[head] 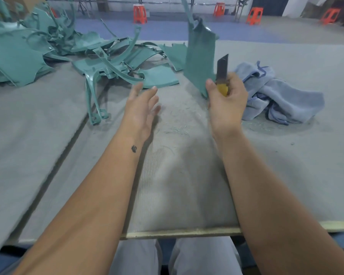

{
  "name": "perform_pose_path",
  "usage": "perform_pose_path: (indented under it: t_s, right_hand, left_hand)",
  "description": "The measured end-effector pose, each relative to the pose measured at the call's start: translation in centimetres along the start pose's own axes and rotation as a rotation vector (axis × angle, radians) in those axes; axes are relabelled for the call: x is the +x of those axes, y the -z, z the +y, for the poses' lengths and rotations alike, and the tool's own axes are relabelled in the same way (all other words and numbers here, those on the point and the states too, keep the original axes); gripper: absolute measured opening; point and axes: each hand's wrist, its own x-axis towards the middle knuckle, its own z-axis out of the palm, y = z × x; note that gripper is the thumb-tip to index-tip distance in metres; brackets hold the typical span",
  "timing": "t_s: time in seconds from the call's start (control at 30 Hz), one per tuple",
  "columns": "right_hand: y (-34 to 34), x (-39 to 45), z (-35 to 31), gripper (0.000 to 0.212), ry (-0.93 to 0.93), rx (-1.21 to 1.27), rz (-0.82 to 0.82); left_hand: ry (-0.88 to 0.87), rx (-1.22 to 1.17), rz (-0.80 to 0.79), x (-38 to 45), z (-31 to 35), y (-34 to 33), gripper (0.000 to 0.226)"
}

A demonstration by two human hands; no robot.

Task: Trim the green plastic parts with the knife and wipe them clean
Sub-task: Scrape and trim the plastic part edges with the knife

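The right hand (225,100) grips a yellow-handled knife (222,76) and apparently pinches an upright green panel (200,56) mid-counter (187,175). The left hand (142,108) hovers, fingers (154,96) released, blurred.

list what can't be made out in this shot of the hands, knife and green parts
- Head view: the knife handle is mostly wrapped by the right hand; only the blade and a yellow strip show.
- The bottom corner of the upright green part is behind the thumb.
- The left hand is motion-blurred; finger detail is lost.
- The pile of green parts runs off the left edge.
- The cloth folds hide whatever lies under it.
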Motion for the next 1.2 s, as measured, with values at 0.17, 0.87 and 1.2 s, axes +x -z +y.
perform_pose_path:
  t_s: [0.17,0.87,1.2]
  right_hand:
    - [-0.7,-1.6,0.0,0.012,0.161,-0.448,-0.189]
    - [-1.2,-0.8,0.8,0.014,-0.363,-0.083,-0.256]
    - [-2.0,-1.5,0.8,0.017,-0.482,0.041,-0.287]
  left_hand:
    - [0.108,0.055,-0.183,-0.5,-0.2,-0.9,0.033]
    - [0.185,-0.178,0.013,0.2,0.8,1.1,0.023]
    - [0.141,-0.081,-0.209,-0.3,-1.1,-0.9,0.041]
